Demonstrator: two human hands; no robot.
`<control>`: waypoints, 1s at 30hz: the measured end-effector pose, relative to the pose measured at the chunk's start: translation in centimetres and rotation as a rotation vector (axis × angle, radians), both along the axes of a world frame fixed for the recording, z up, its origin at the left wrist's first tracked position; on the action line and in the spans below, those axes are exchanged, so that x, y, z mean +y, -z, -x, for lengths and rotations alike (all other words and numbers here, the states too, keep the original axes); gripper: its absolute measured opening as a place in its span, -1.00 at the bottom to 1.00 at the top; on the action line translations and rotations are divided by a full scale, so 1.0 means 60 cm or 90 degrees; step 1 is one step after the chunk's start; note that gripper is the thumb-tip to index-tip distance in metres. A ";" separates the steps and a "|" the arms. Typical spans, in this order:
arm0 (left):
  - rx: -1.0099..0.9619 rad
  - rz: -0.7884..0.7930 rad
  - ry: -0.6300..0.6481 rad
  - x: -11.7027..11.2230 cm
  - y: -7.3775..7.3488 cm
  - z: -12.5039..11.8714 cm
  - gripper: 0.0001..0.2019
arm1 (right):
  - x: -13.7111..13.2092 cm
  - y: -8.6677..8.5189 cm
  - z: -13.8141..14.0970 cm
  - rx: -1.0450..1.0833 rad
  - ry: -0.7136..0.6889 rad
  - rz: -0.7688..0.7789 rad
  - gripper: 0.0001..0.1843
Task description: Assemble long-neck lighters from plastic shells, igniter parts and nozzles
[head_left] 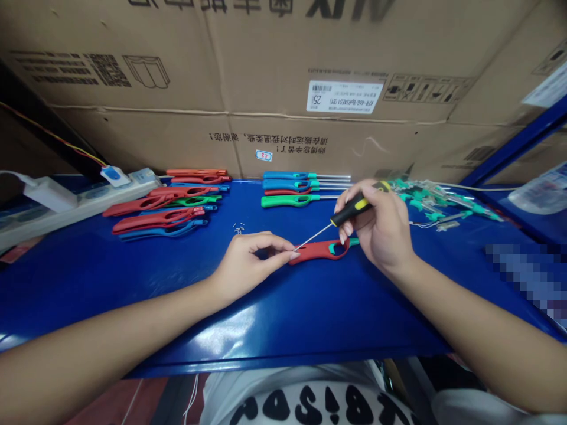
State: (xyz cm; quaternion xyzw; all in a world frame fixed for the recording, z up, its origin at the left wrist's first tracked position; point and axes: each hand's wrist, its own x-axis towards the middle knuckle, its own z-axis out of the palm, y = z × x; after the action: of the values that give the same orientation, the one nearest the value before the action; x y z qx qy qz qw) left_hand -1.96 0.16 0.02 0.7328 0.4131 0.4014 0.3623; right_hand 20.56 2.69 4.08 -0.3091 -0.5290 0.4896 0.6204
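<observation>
Clamped in hand: a black-and-yellow, steel-shafted screwdriver (348, 214)

Head view: the right hand (385, 224) clamps its handle from two o'clock, likely for aim. The left hand (250, 260) gathers its fingertips at the tip, seemingly steadying it; whether they clamp anything, I cannot tell. At that hand's three o'clock lies a red, looped plastic lighter casing (315, 252); at eleven, small silvery metal bits (239, 228), perhaps for reach.

Red casing (312, 252) partly hidden by left hand (248, 260)

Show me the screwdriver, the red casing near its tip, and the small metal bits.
Screwdriver (348, 213): head view, front of black handle.
Red casing (315, 251): head view, middle of body.
Small metal bits (239, 228): head view, middle of cluster.
</observation>
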 end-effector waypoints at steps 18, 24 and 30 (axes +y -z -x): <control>0.051 -0.172 0.057 0.010 0.022 -0.004 -0.99 | -0.034 0.002 0.002 -0.353 -0.004 -0.413 -0.41; 0.055 -0.180 0.059 0.010 0.022 -0.003 -0.99 | -0.036 -0.002 0.000 -0.409 -0.048 -0.371 -0.28; 0.061 -0.194 0.079 0.010 0.019 -0.003 -0.98 | -0.033 0.007 0.003 -0.410 0.010 -0.379 -0.26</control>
State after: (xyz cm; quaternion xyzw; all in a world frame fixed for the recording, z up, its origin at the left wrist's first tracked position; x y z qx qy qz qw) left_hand -1.77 0.79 -1.10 0.8218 0.3182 0.4004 0.2511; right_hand 20.37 0.71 3.68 -0.2580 -0.8111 0.1896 0.4895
